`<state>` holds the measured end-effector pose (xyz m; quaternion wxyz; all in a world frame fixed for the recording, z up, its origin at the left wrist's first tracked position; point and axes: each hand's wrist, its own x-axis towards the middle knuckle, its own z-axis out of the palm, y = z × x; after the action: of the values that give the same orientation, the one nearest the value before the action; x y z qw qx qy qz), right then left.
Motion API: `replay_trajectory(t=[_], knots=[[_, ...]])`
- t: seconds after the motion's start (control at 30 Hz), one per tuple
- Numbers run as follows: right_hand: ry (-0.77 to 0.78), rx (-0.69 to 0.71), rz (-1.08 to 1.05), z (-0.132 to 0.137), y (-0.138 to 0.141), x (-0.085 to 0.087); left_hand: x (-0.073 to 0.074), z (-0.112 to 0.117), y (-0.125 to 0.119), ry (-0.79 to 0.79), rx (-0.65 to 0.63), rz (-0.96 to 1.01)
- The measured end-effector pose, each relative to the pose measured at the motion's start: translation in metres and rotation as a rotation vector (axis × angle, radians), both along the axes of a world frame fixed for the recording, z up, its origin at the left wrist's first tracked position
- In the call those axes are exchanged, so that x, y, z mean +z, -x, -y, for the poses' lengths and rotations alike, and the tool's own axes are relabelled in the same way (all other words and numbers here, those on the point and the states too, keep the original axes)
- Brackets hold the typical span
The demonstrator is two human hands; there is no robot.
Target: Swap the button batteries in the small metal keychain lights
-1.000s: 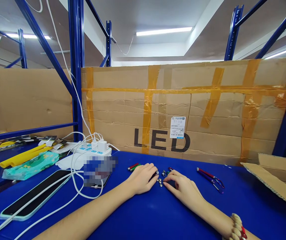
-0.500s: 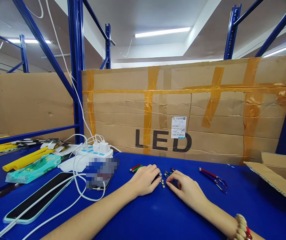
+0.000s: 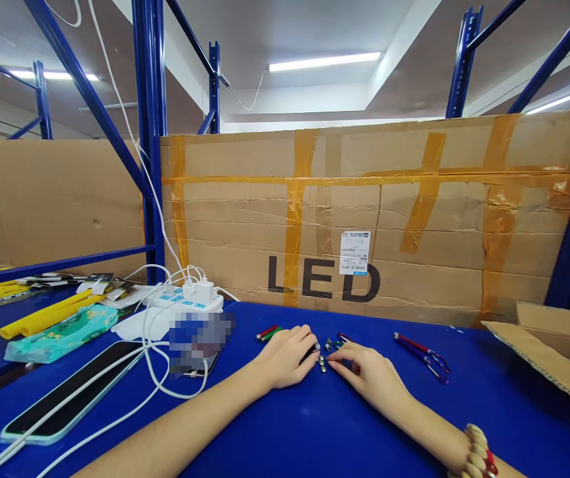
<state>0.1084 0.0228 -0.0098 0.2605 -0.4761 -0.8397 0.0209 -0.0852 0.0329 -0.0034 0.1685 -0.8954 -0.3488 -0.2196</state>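
Note:
My left hand (image 3: 287, 356) rests on the blue tabletop with curled fingers. A small silvery piece (image 3: 316, 346) shows at its fingertips; its kind is unclear. Several tiny shiny metal pieces (image 3: 322, 364) lie between my two hands. My right hand (image 3: 368, 372) is bent, thumb and forefinger close together beside those pieces; whatever they pinch is too small to name. Just beyond the hands are more small metal parts (image 3: 328, 344). Red and green slim rods (image 3: 269, 333) lie past my left hand. Right of my right hand lie red and purple slim pieces with looped ends (image 3: 421, 357).
At left are a phone (image 3: 73, 392), white cables (image 3: 115, 421), a power strip (image 3: 185, 302), a teal packet (image 3: 60, 332) and yellow tubes (image 3: 48, 312). A large cardboard sheet (image 3: 245, 226) stands behind. An open cardboard box (image 3: 543, 355) sits at right.
The view has shifted slightly. My right thumb and forefinger stay close to the tiny metal pieces, and my left hand keeps its place with little visible movement.

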Motion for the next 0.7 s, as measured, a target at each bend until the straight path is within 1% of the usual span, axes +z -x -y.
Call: replay_trajectory(t=[0.2, 0.33, 0.47, 0.53, 0.6, 0.7], knots=[[-0.020, 0.018, 0.010, -0.001, -0.001, -0.002, 0.000, 0.000, 0.000, 0.001, -0.009, 0.009], [-0.021, -0.007, 0.006, -0.001, 0.000, -0.003, -0.001, -0.001, 0.001, -0.013, -0.017, 0.010], [-0.033, -0.037, -0.024, 0.001, 0.000, 0.000, -0.001, -0.001, 0.001, -0.040, 0.007, -0.022], [-0.102, -0.039, -0.103, 0.003, 0.001, 0.001, 0.000, -0.001, 0.001, -0.053, 0.003, -0.036], [-0.211, -0.021, -0.206, 0.006, 0.002, 0.002, 0.000, -0.001, 0.001, -0.070, -0.025, -0.046], [-0.334, 0.066, -0.274, 0.009, 0.004, 0.001, -0.001, -0.001, 0.001, -0.102, -0.090, -0.072]])
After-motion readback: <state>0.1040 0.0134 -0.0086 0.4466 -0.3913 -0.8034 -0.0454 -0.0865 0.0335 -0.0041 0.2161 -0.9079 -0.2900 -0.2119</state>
